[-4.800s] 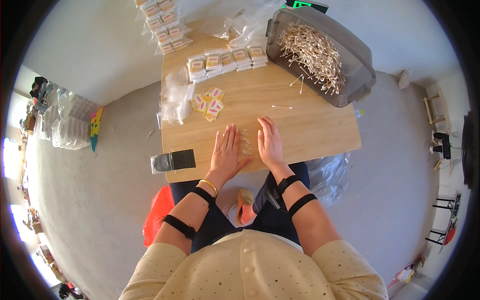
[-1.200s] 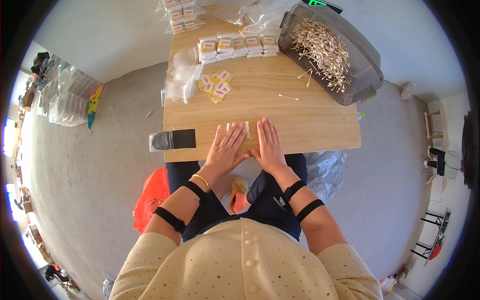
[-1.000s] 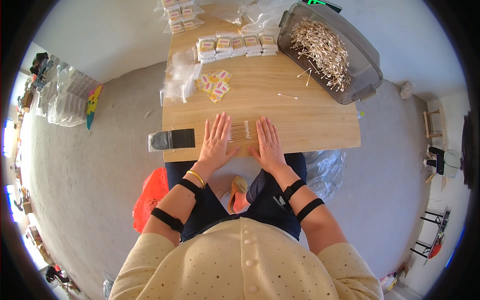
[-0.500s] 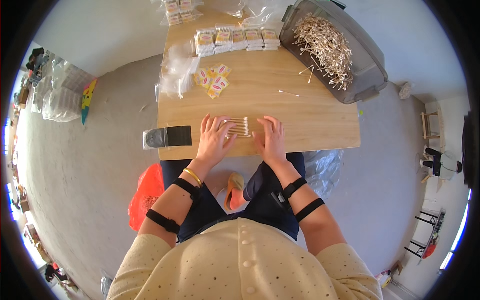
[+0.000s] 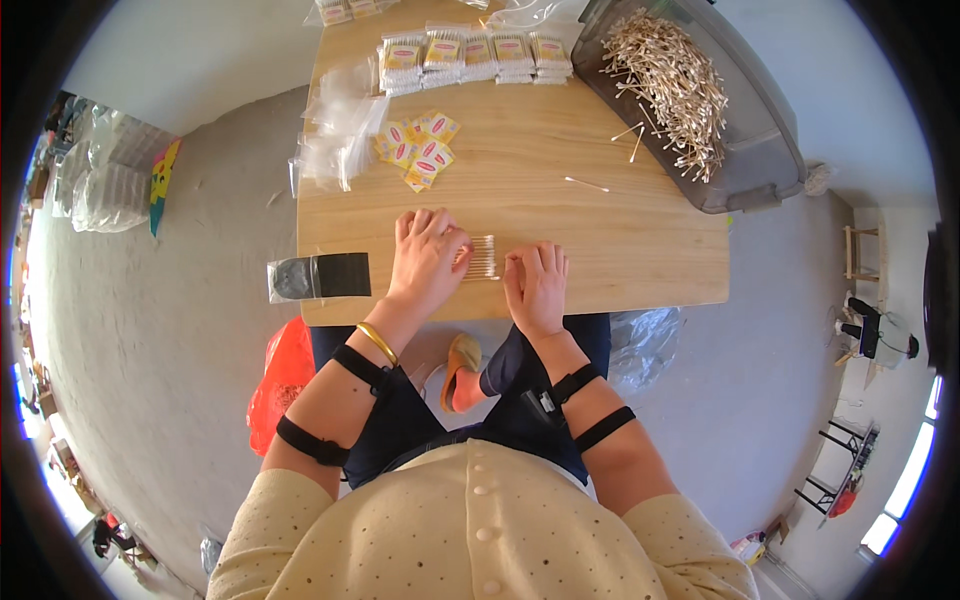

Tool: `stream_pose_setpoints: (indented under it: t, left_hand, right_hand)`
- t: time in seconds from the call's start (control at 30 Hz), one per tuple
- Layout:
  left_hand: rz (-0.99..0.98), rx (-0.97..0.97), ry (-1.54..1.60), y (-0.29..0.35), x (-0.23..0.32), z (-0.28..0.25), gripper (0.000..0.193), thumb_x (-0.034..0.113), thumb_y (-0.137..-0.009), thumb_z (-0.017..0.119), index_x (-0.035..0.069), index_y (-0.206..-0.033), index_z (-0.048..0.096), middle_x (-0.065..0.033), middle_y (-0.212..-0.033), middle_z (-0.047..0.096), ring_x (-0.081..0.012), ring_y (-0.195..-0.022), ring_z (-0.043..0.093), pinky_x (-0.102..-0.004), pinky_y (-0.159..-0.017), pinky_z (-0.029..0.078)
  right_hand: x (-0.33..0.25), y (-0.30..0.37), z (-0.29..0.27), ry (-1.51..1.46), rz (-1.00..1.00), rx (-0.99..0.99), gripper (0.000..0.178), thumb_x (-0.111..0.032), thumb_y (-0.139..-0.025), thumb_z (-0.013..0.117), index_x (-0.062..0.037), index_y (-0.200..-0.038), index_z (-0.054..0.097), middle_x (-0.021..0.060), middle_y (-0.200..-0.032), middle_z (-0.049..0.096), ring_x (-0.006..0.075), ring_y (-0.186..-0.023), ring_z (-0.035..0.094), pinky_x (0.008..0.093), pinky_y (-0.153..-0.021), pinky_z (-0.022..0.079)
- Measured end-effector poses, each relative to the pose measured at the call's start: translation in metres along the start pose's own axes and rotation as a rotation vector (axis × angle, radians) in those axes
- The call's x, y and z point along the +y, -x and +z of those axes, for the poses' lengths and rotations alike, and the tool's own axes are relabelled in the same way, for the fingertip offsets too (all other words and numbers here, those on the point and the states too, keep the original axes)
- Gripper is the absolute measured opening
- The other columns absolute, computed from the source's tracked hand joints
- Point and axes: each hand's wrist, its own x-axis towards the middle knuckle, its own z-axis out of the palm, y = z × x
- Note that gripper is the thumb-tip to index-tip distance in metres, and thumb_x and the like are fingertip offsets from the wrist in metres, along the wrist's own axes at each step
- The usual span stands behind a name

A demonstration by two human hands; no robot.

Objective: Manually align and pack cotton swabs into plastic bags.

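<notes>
A flat row of cotton swabs (image 5: 484, 257) lies side by side on the wooden table in front of me. My left hand (image 5: 430, 258) is closed at the row's left end, thumb and fingers bent over the swab tips and hiding them. Just right of the row, apart from it, my right hand (image 5: 537, 288) rests with thumb and fingers drawn together. Whatever its fingertips may hold is hidden. Farther off, a single cotton swab (image 5: 587, 184) lies alone. Small yellow-and-white printed cards (image 5: 420, 150) are spread out beyond my left hand.
A grey plastic bin (image 5: 752, 172) heaped with cotton swabs (image 5: 672, 85) leans at the back right. Filled swab packets (image 5: 446, 52) stand stacked along the back. Clear bags (image 5: 342, 130) lie at the left, above a black-and-clear pouch (image 5: 320, 276). A red bag (image 5: 278, 380) is below the table.
My left fingers have drawn together at the swabs' left end. The right hand's spread fingers have closed together. The whole view has shifted slightly.
</notes>
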Motion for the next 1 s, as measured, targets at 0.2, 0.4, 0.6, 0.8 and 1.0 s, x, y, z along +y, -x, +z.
stream_pose_setpoints:
  t: [0.2,0.4,0.6,0.8,1.0]
  left_hand:
    - [-0.016,-0.093,-0.01,-0.009,-0.001,-0.006,0.01,0.015,-0.076,0.08,0.016,-0.083,0.072,0.0002,-0.097,0.059,-0.0235,-0.105,0.055,-0.0447,-0.102,0.038]
    - [0.007,-0.087,-0.004,-0.013,0.001,-0.008,0.011,0.013,-0.076,0.079,0.015,-0.083,0.071,0.0012,-0.095,0.062,-0.0226,-0.104,0.057,-0.0432,-0.101,0.038]
    - [0.03,0.079,0.144,-0.014,0.03,-0.05,0.014,0.006,-0.077,0.078,0.014,-0.086,0.071,0.0051,-0.087,0.071,-0.0202,-0.089,0.062,-0.0388,-0.096,0.039]
    - [-0.11,0.147,0.406,-0.002,0.08,-0.123,0.025,0.004,-0.083,0.077,0.015,-0.105,0.077,0.0037,-0.086,0.072,-0.0155,-0.082,0.058,-0.0332,-0.092,0.04]
    - [-0.207,0.118,1.005,0.029,0.095,-0.16,0.023,0.001,-0.093,0.069,0.0,-0.115,0.073,-0.0019,-0.102,0.067,-0.009,-0.088,0.053,-0.026,-0.086,0.042]
  right_hand:
    - [-0.001,-0.001,-0.001,-0.015,-0.007,0.008,0.008,-0.016,-0.092,0.063,-0.011,-0.098,0.063,0.0108,-0.099,0.057,0.0344,-0.097,0.054,0.0464,-0.085,0.041]
    - [-0.001,-0.001,-0.001,-0.004,-0.017,0.017,0.008,-0.014,-0.09,0.064,-0.0113,-0.098,0.062,0.0101,-0.099,0.057,0.0335,-0.097,0.054,0.0458,-0.084,0.041]
    - [0.001,0.001,0.0,-0.017,-0.011,0.033,0.01,-0.01,-0.089,0.064,-0.0114,-0.099,0.061,0.0094,-0.1,0.057,0.0331,-0.097,0.055,0.0455,-0.085,0.042]
    - [0.001,0.001,0.001,-0.018,-0.044,0.069,0.009,-0.011,-0.089,0.064,-0.0117,-0.098,0.061,0.0097,-0.102,0.057,0.033,-0.097,0.055,0.0457,-0.085,0.042]
    - [0.001,0.001,0.001,0.024,-0.055,0.086,0.007,-0.012,-0.09,0.063,-0.0123,-0.098,0.062,0.0094,-0.1,0.057,0.0332,-0.098,0.055,0.0463,-0.085,0.042]
